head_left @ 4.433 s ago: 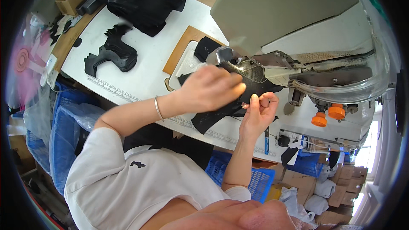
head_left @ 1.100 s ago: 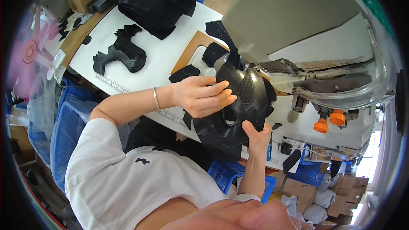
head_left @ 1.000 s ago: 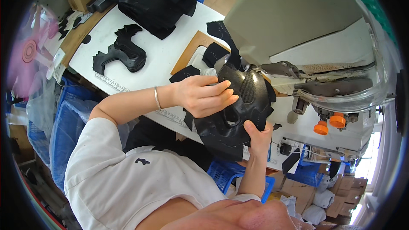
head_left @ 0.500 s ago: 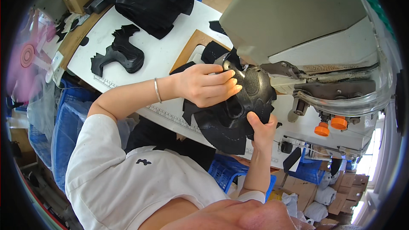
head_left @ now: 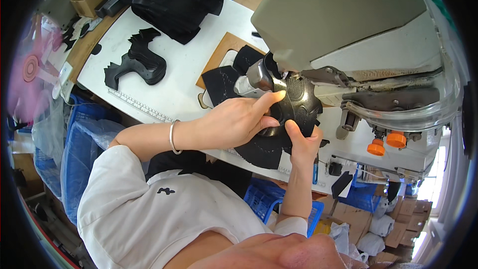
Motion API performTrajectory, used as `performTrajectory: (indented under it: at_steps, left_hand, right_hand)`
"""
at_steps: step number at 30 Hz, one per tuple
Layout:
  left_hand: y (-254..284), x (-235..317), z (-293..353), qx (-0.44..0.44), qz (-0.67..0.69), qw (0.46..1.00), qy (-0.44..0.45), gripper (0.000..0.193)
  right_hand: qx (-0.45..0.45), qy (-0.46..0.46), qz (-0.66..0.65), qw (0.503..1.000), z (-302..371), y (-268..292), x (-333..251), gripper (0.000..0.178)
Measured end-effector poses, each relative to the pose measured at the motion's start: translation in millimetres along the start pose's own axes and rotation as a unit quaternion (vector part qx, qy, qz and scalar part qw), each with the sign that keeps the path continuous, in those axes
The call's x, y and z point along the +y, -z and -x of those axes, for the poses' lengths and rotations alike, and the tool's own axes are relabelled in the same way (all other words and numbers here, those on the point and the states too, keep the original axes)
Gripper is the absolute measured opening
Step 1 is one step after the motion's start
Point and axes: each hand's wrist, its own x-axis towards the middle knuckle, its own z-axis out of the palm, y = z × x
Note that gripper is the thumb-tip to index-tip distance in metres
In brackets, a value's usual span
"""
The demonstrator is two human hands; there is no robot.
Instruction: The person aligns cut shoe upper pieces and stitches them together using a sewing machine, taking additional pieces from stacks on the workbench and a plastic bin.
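Note:
A black shoe upper, partly shiny with a mesh-textured patch, lies bunched under the head of a sewing machine. My left hand, with a bangle on its wrist, grips the upper's near-left part, index finger and thumb pressed on it. At the near-right edge my right hand holds the upper, thumb on top and the other fingers mostly hidden beneath. Dark flaps of the upper spread over the table to the left, beside a shiny metal machine part. The needle area is hardly visible.
A stack of black pieces and a smaller pile of curved black cut pieces lie on the white table. A ruler strip runs along its near edge. Orange knobs sit right of my hands; blue crates stand below.
My left hand has moved nearer and lower on the upper. The upper has turned and shifted, uncovering the metal part and more of the left flap. My right hand stays at the near-right edge.

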Motion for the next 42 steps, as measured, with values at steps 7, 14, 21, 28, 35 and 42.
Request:
performTrajectory:
  at_steps: [7, 14, 21, 28, 35, 42]
  left_hand:
    - [9.6, -0.9, 2.8, -0.045, -0.321, 0.942, -0.088, 0.066]
    - [21.0, -22.2, 4.8, -0.012, -0.445, 0.870, -0.211, 0.063]
    - [34.5, -29.9, 10.4, 0.017, -0.171, 0.961, -0.218, 0.034]
    - [43.1, -39.3, 2.2, 0.043, -0.211, 0.938, -0.272, 0.028]
    - [45.8, -46.3, -7.7, 0.054, -0.225, 0.926, -0.298, 0.027]
    - [50.9, -53.2, -19.6, 0.051, -0.208, 0.928, -0.303, 0.028]
  right_hand:
    - [0.057, 0.035, 0.029, 0.997, 6.3, -19.9, 9.3, 0.009]
    - [0.116, 0.081, -0.068, 0.988, 12.9, -59.0, 31.2, 0.016]
    - [0.170, 0.116, -0.176, 0.962, 7.2, -96.4, 44.7, 0.016]
    - [0.224, 0.130, -0.228, 0.939, -4.2, -118.4, 46.7, 0.010]
    - [0.251, 0.104, -0.267, 0.925, -11.9, -125.9, 43.0, 0.008]
    - [0.277, 0.100, -0.277, 0.915, -23.9, -129.7, 35.9, 0.010]
